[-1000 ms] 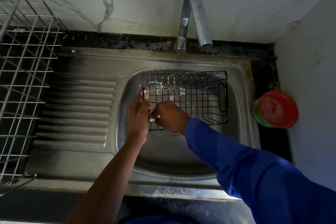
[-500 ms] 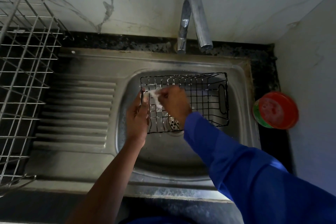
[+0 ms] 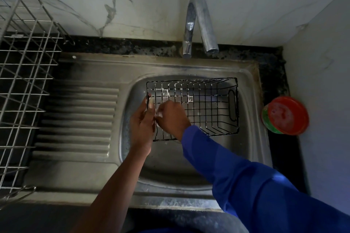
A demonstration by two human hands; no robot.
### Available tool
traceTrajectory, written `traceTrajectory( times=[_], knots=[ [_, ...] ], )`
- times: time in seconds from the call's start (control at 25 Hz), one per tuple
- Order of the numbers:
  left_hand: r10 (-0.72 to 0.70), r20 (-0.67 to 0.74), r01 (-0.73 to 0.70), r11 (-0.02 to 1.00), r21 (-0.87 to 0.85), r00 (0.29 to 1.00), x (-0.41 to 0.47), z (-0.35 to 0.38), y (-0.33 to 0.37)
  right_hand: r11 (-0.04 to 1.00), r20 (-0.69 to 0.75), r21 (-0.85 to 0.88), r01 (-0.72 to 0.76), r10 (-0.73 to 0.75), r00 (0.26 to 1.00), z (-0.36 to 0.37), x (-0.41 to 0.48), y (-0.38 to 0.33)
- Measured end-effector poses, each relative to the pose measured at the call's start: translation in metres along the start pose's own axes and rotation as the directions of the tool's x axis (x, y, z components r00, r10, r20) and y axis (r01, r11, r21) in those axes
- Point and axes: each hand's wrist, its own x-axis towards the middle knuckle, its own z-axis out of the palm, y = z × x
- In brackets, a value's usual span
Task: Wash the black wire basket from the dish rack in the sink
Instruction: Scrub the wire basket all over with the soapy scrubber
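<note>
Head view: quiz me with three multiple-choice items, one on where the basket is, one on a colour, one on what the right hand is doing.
1. The black wire basket is: A on the drainboard; B in the dish rack; C in the sink bowl.
2. The top of the tub right of the sink is: A red; B blue; C yellow.
3. The right hand is: A turning the tap; B pinching a white scrubber against the basket's wires; C flat on the counter.
Answers: 1 C, the bowl's steel wall shows around it. 2 A, the round top is red over a green side. 3 B, its curled fingers hold a white bit at the basket's left end.
</note>
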Motion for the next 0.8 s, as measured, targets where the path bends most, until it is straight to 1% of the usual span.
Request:
traceTrajectory(
  times=[0.04, 0.08, 0.12, 0.2, 0.24, 0.28, 0.32, 0.36, 0.4, 0.44, 0.52, 0.6, 0.68, 0.72, 0.8],
  knots=[
    [-0.004, -0.006, 0.004, 1.0, 0.009, 1.0, 0.0, -0.001, -0.001, 1.0, 0.076, -0.011, 0.021, -0.02, 0.997, 0.003, -0.002, 0.001],
    [-0.015, -0.021, 0.015, 1.0, 0.009, 1.0, 0.0, -0.002, -0.001, 1.0, 0.112, -0.001, 0.025, -0.025, 0.993, 0.001, -0.001, 0.001],
    [-0.019, -0.029, 0.02, 1.0, 0.005, 0.999, 0.0, -0.002, -0.002, 1.0, 0.08, 0.03, -0.005, 0.002, 0.997, -0.002, 0.002, 0.001],
    [0.004, -0.019, -0.003, 1.0, 0.03, 1.0, -0.001, 0.001, 0.001, 0.977, -0.111, 0.179, -0.116, 0.137, 0.984, -0.014, 0.01, -0.003],
    [0.021, -0.015, -0.02, 0.999, 0.048, 1.0, -0.002, 0.002, 0.004, 0.959, -0.166, 0.243, -0.147, 0.191, 0.968, -0.016, 0.012, -0.005],
    [0.03, -0.004, -0.03, 0.998, 0.054, 1.0, -0.003, 0.003, 0.007, 0.955, -0.174, 0.269, -0.126, 0.177, 0.969, -0.016, 0.01, -0.009],
    [0.03, 0.006, -0.031, 0.999, 0.038, 1.0, -0.002, 0.002, 0.008, 0.97, -0.143, 0.228, -0.08, 0.114, 0.983, -0.013, 0.007, -0.011],
    [0.041, 0.015, -0.041, 0.999, 0.009, 0.999, -0.001, 0.002, 0.009, 0.984, -0.077, 0.175, -0.039, 0.053, 0.996, -0.009, 0.0, -0.009],
    [0.052, 0.021, -0.051, 0.999, -0.011, 0.998, 0.0, 0.0, 0.009, 0.991, -0.021, 0.125, -0.037, 0.04, 0.999, -0.009, -0.007, -0.004],
    [0.064, 0.024, -0.064, 0.998, -0.019, 0.998, 0.0, -0.003, 0.01, 0.992, -0.009, 0.092, -0.091, 0.092, 0.996, -0.016, -0.01, 0.007],
    [0.092, -0.004, -0.092, 0.994, -0.051, 0.996, 0.003, -0.01, 0.01, 0.965, -0.089, 0.068, -0.254, 0.26, 0.962, -0.042, -0.01, 0.037],
    [0.099, -0.016, -0.1, 0.992, -0.081, 0.995, 0.006, -0.015, 0.007, 0.914, -0.225, 0.111, -0.391, 0.406, 0.886, -0.07, -0.011, 0.065],
    [0.134, 0.0, -0.133, 0.986, -0.1, 0.991, 0.006, -0.011, 0.008, 0.891, -0.314, 0.186, -0.415, 0.454, 0.834, -0.076, -0.012, 0.074],
    [0.159, 0.007, -0.158, 0.983, -0.091, 0.987, 0.006, -0.007, 0.008, 0.889, -0.334, 0.208, -0.407, 0.456, 0.825, -0.071, -0.013, 0.069],
    [0.172, 0.04, -0.17, 0.984, -0.046, 0.984, 0.005, 0.0, 0.009, 0.907, -0.356, 0.2, -0.369, 0.419, 0.835, -0.057, -0.018, 0.055]
  ],
)
